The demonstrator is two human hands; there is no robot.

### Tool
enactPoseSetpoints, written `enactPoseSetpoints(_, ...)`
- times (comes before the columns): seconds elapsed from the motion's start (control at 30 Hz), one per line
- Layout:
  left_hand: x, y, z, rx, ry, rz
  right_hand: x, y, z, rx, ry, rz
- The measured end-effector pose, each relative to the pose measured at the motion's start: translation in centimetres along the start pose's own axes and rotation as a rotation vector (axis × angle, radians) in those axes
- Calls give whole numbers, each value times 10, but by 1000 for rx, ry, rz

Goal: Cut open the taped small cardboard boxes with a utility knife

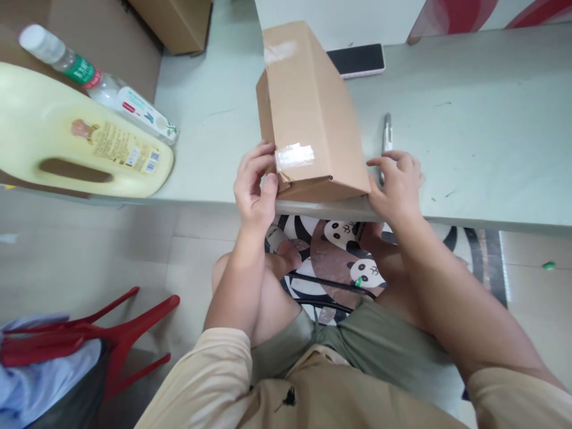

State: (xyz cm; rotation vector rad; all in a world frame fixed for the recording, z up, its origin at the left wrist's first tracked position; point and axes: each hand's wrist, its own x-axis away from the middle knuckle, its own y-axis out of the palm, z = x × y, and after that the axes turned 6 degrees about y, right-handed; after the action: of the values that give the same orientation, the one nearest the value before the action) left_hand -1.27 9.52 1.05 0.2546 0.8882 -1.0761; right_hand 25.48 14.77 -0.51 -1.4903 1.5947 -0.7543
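A small brown cardboard box [301,107] stands at the near edge of the table, with strips of clear tape on its upper face. My left hand [257,187] grips its near left edge, the thumb in front and the fingers along the side at a flap. At the near right corner, my right hand [395,182] holds the box with the thumb and index fingertip against it. Just behind those right fingers lies a slim utility knife [388,131], partly covered by the hand.
A phone-like black-topped slab [357,61] lies behind the box, by a white panel [339,21]. On the left are a large yellow jug [58,131], a clear bottle [100,83] and another carton [179,24]. A red stool [118,339] stands on the floor at lower left.
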Motion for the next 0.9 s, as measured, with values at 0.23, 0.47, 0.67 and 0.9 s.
enactPoseSetpoints(0.23,1,0,5,100,-127,32,0,4,10,-123,-95,94)
enactPoseSetpoints(0.47,7,2,-3,110,-158,147,2,4,9,-144,-112,93)
enactPoseSetpoints(0.67,6,2,-4,175,-134,170,2,4,8,-173,-103,83)
enactPoseSetpoints(0.9,1,-1,-3,100,-110,73,2,4,8,-184,-103,79)
